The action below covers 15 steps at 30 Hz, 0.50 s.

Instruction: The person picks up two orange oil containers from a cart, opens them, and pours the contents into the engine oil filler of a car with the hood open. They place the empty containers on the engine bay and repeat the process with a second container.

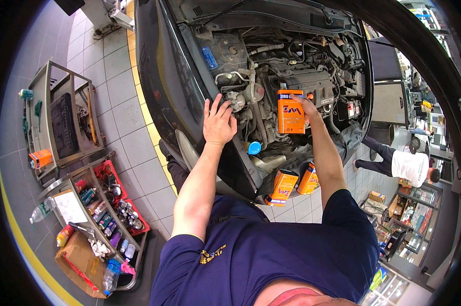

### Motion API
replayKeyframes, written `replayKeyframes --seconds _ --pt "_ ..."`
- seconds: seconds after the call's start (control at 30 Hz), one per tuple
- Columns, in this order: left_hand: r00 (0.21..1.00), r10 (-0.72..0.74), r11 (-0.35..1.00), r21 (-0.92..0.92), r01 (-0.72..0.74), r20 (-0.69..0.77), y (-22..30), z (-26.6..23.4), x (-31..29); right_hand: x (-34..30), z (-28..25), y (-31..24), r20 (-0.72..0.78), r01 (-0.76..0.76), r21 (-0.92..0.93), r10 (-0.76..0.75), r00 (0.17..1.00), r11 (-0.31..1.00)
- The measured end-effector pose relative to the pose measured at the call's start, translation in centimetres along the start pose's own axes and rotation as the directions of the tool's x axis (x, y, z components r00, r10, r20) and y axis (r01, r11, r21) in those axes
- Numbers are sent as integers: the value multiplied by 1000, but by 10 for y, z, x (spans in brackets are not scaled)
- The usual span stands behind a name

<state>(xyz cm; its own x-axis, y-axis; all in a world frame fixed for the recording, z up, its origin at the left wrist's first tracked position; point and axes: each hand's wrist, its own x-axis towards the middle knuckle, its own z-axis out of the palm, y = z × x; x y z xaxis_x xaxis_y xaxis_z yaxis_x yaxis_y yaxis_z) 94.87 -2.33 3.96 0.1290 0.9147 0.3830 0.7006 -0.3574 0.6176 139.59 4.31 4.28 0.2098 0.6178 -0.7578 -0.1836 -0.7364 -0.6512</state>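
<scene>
My right hand (pixel 305 106) grips an orange rectangular metal can (pixel 292 120) with a dark blue band, holding it over the engine of a car with its hood up. Whether liquid is leaving the can I cannot tell. Fingers spread, my left hand (pixel 219 122) rests on the fender edge (pixel 210 94) beside the engine bay. The engine cover (pixel 312 84) lies just beyond the can. A blue reservoir cap (pixel 254 148) sits nearer to me. Two similar orange cans, one at left (pixel 282 184) and one at right (pixel 308 179), stand at the front edge of the car.
At left, a metal cart (pixel 62 163) carries a black plastic part and another orange can (pixel 40 158). A lower cart holds bottles, spray cans and red trays (pixel 131 217). A cardboard box (pixel 82 262) lies there. Far right, a person in a white shirt (pixel 410 167) is near shelves.
</scene>
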Motion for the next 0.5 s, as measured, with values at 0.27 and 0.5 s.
replayKeyframes --seconds 0.27,0.5 --pt "1000 0 1000 -1 0 -5 0 0 1 -10 5 -4 34 -15 4 15 999 1000" --pt "1000 -4 1000 -8 4 -9 1 0 1 -18 10 -10 72 -74 9 73 995 997"
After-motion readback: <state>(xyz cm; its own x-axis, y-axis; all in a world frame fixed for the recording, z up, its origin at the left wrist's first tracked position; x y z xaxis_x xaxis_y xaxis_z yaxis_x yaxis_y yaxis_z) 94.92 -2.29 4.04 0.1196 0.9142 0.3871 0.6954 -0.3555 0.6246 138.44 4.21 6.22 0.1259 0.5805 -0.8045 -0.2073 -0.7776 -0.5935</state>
